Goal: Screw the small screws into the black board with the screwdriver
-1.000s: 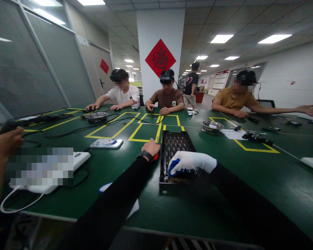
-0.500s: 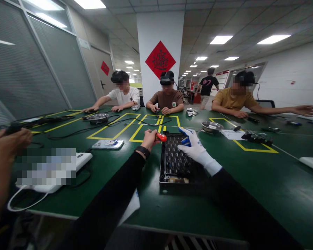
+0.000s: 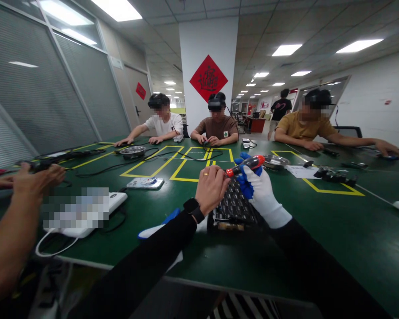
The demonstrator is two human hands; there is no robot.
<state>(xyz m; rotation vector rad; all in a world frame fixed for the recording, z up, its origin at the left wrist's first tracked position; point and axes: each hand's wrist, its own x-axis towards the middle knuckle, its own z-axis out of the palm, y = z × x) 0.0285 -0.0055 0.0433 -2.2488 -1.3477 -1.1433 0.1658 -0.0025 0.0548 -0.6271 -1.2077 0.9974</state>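
Note:
A screwdriver [image 3: 252,162] with a red and black handle lies slantwise between my two hands, above the table. My left hand [image 3: 211,189], bare with a ring and a black watch, has its fingers closed at the front end of it; the tip is hidden. Wrapped round the handle is my right hand [image 3: 261,190], in a white glove with blue-coated fingers. Beneath both hands rests a black rectangular device [image 3: 232,206] with a dark patterned inside and a tan strip at its near end. My hands cover its far part.
A white and blue glove [image 3: 158,226] lies by my left forearm. Farther left are a phone [image 3: 145,183] and a white power strip [image 3: 116,201]. Metal bowls [image 3: 133,151] and a black part [image 3: 335,176] stand beyond. Another person's arm [image 3: 23,208] reaches in at left; three people sit opposite.
The screwdriver has come up, and my right hand, open over the device before, has closed on its handle. My left hand has moved right and nearer me. The view has shifted slightly.

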